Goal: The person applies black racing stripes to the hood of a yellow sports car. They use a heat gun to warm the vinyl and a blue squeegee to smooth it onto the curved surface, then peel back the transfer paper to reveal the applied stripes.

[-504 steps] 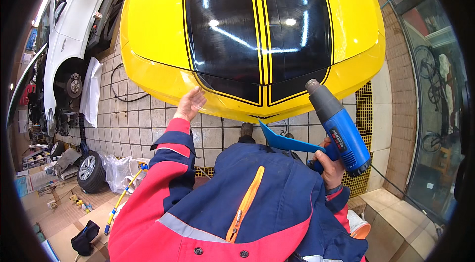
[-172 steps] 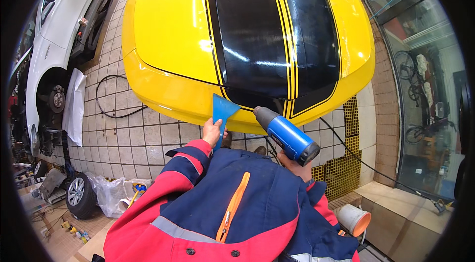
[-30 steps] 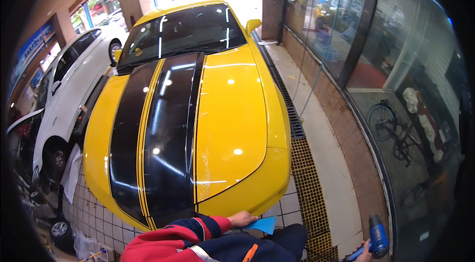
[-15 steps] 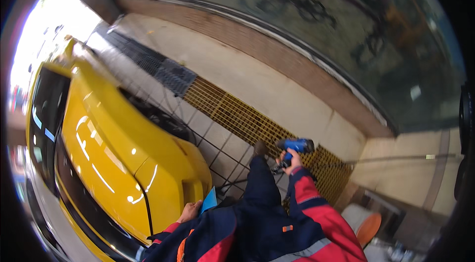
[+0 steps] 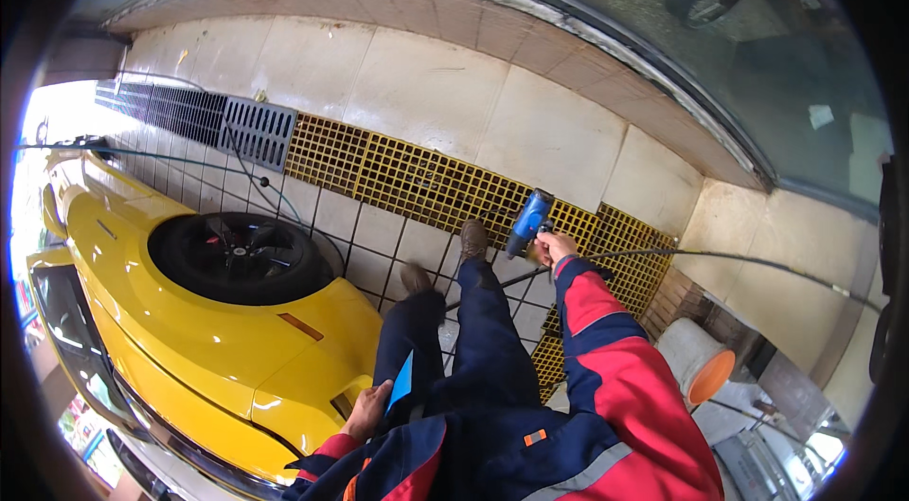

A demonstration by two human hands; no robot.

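My right hand [image 5: 557,247] is wrapped round the grip of a blue and black pistol-shaped power tool [image 5: 532,215], held out over the yellow floor grating. Its exact kind does not show. In my left hand [image 5: 364,410], low beside my thigh, the fingers pinch a flat light-blue card [image 5: 402,382], its pointed end upward. A glossy yellow car [image 5: 213,335] stands close on the left, its bodywork just beyond my left hand. Its front wheel [image 5: 235,258], dark with a black tyre, faces the walkway.
Yellow grating [image 5: 417,174] and a grey drain cover [image 5: 258,132] run along the tiled floor. A black hose [image 5: 748,259] crosses at the right. An orange-rimmed bucket [image 5: 696,359] lies at the lower right. A glass front with a low ledge [image 5: 454,8] borders the far side.
My view has swung, and the car's wheel and both my feet now show. The power tool has turned from lying level to pointing steeply. The card remains in my left hand.
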